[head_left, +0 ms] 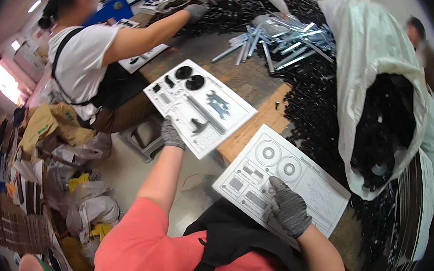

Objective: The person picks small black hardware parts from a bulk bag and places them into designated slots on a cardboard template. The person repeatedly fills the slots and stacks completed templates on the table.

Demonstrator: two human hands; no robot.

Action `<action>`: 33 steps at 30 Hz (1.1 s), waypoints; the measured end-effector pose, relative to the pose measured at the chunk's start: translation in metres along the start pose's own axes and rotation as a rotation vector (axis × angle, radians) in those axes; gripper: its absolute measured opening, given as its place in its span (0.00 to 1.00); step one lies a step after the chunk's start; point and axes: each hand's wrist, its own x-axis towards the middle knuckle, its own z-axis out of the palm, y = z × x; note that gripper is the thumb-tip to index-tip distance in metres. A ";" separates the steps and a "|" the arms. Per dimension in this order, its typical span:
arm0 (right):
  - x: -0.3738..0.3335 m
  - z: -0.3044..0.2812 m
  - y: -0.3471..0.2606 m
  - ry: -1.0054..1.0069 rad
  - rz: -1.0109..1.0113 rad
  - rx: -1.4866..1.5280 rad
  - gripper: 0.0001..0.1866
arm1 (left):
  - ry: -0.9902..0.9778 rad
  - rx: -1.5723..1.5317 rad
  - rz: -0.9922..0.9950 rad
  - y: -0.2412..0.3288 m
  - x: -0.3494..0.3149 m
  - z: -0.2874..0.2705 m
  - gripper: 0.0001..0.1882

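Note:
My left hand (pixel 173 134), in a grey knit glove, grips the near edge of a white card (pixel 178 105) tilted over the table. On that card are two black discs (pixel 188 77), grey wrenches (pixel 218 104), a dark bar (pixel 203 112) and a black T-shaped piece (pixel 197 126). Nearer to me, a second white card (pixel 233 181) printed with part outlines slants over the table's edge. My gloved right hand (pixel 291 208) rests over its middle, fingers bent towards the printed face. Whatever its fingertips hold, if anything, is hidden.
Small black parts (pixel 308 108) heap along the table's right side, below a pile of metal bars (pixel 288 43). A white sack (pixel 349 59) full of black pieces stands open at right. Across to the left, a co-worker (pixel 86 55) reaches over the table. Bags (pixel 95 202) crowd the floor.

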 end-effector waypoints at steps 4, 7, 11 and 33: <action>-0.042 -0.017 0.025 0.145 0.129 0.044 0.26 | 0.112 0.088 0.099 0.007 0.038 -0.010 0.23; -0.068 -0.030 0.038 0.225 0.214 0.105 0.24 | 0.206 0.188 0.193 0.007 0.042 -0.002 0.22; -0.101 -0.033 0.059 0.333 0.296 0.101 0.24 | 0.187 0.107 0.405 0.008 -0.005 0.030 0.23; -0.210 -0.117 0.185 0.986 0.844 -0.553 0.18 | -1.030 1.434 0.423 -0.052 -0.170 0.086 0.26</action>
